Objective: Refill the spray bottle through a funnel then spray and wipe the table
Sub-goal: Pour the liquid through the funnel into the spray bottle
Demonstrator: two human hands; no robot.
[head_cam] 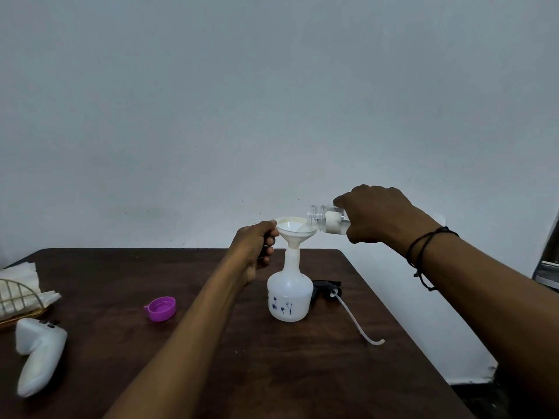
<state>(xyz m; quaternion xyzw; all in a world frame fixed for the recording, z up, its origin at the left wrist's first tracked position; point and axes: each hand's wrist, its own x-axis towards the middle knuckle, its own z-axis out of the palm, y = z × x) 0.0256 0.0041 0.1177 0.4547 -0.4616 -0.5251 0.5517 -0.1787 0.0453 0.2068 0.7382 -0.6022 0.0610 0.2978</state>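
Note:
A white spray bottle (289,294) with small blue flower prints stands upright on the dark wooden table (211,343), its top off. A white funnel (295,232) sits in the bottle's neck. My left hand (257,244) grips the funnel's rim on its left side. My right hand (375,214) holds a clear plastic bottle (325,219) tipped nearly flat, its open mouth over the funnel's right edge. The black spray head (328,287) with its long white tube (357,322) lies on the table to the right of the spray bottle.
A purple cap (160,309) lies left of the spray bottle. A white handheld controller (37,353) rests at the near left. Behind it stands a gold wire holder with white napkins (18,290). The table's right edge runs diagonally close to the tube.

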